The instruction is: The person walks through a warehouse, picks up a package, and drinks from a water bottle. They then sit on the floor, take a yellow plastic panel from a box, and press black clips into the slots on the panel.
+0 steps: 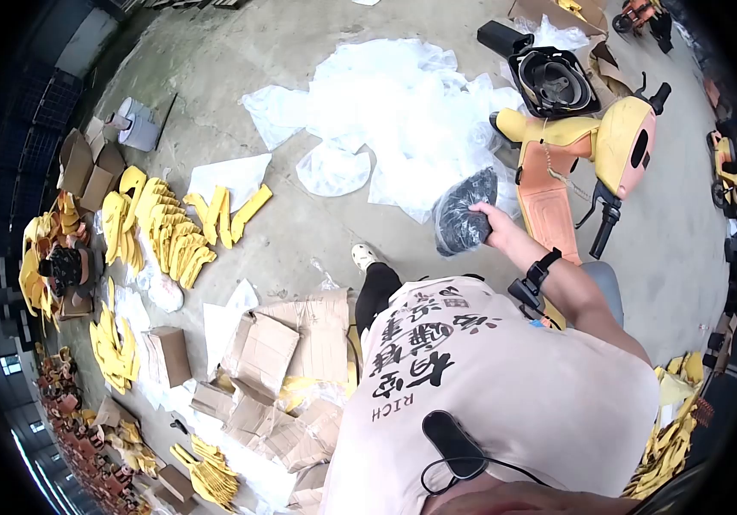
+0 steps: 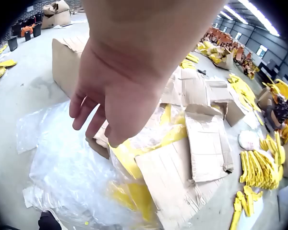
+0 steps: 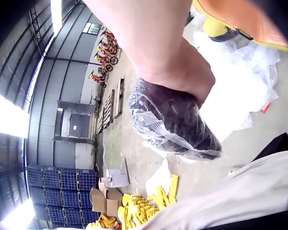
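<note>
Near the yellow-and-orange, plastic-bodied scooter (image 1: 617, 153), the right hand (image 1: 490, 225) grips the black object wrapped in clear plastic (image 1: 461, 215), holding it in the air. The left hand (image 2: 119, 98), its fingers relaxed and slightly bent, hangs over flattened brown cardboard (image 2: 209, 149) and translucent plastic sheeting (image 2: 77, 165).

On your head view, 12 o'clock: plastic heap (image 1: 403, 120) on the floor (image 1: 231, 69). Your 10: bucket (image 1: 138, 133), stick (image 1: 167, 120) beside it, open carton (image 1: 94, 172) nearby. Your 9: yellow parts (image 1: 165, 221) in rows. Your 8: brown box (image 1: 169, 356). Your 4: yellow pile (image 1: 673, 433). On your right wrist view you get parked bikes (image 3: 104, 60) at 11 o'clock, stacked blue crates (image 3: 69, 195) between 7 and 8.
</note>
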`<state>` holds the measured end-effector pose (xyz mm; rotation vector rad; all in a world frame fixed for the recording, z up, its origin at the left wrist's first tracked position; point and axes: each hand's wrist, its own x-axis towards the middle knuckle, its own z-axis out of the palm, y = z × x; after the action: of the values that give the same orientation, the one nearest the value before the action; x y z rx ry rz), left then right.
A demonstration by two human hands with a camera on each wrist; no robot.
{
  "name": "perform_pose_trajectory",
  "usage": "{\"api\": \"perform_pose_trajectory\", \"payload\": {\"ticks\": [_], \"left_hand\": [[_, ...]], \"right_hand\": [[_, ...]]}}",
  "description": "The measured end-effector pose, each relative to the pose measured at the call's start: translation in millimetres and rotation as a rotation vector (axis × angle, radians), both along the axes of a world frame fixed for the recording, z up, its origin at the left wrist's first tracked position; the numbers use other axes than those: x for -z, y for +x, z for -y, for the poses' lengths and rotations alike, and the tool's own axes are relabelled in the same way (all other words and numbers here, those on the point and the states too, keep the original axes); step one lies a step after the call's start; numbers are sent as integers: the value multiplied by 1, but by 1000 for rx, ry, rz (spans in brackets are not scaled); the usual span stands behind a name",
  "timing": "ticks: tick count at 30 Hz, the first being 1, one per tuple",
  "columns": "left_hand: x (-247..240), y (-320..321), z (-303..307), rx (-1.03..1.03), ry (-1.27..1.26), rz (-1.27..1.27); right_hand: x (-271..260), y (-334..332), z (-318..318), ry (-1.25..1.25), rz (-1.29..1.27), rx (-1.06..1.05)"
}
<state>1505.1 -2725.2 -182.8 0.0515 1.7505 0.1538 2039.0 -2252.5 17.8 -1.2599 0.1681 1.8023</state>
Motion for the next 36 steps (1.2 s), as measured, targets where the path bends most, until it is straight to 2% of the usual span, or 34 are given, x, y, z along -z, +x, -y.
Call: {"api": "perform_pose_trajectory", "payload": {"ticks": [3,4,5,6,9,11,14,15,16,18,21,22,23,25,26,27,28,30,31,33,35,36], "left_hand": [[36,-69,-155,-54,116,-5],[-9,-94,-253,-22,45,35],[26,-127,-311,309,342,-155],[3,-143,-405,-7,283,-145],[-48,-180,-660,132,494,-295],[-67,-192,-807,86,719,-256],[-137,-138,-959,181,948,-210],[-151,-117,-988,206,997,-189],[-141,-113,-1015,271,999,-67],[-113,-101,-1042,328,794,-30],[-33,-119,-1029,542,380,-71],[-21,-123,-1019,611,231,-50],[-29,-115,-1008,619,127,-37],[-15,-125,-999,672,-44,75],[-2,-142,-994,967,125,195],[-6,-138,-1011,670,-70,268],[25,-143,-1014,705,-134,172],[64,-145,-1067,882,-70,209],[73,-139,-1113,1153,-237,117],[61,-116,-1202,683,-192,-64],[65,-93,-1333,799,-96,22],[52,-62,-1404,924,-16,15]], "right_hand": [[25,1,-36,-66,44,123],[30,2,-47,-102,42,186],[27,-2,-54,-127,48,205],[23,-4,-61,-176,19,259],[26,-12,-91,-169,-11,406],[41,-14,-110,-209,5,553],[59,-21,-153,-272,12,677],[70,-21,-170,-305,-2,706],[82,-18,-187,-318,-5,716],[101,-18,-223,-274,-71,752],[78,-32,-291,-328,-49,829],[75,-31,-311,-348,-38,856],[69,-29,-330,-346,-35,868],[63,-26,-363,-254,-99,843],[66,-22,-377,-262,-98,856],[65,-22,-396,-248,-98,878],[62,-20,-417,-240,-68,900],[61,-17,-456,-261,0,971],[68,-17,-469,-233,6,1010],[86,-6,-485,-267,-46,1148],[89,4,-505,-287,-78,1260],[81,6,-521,-263,-99,1284]]}}
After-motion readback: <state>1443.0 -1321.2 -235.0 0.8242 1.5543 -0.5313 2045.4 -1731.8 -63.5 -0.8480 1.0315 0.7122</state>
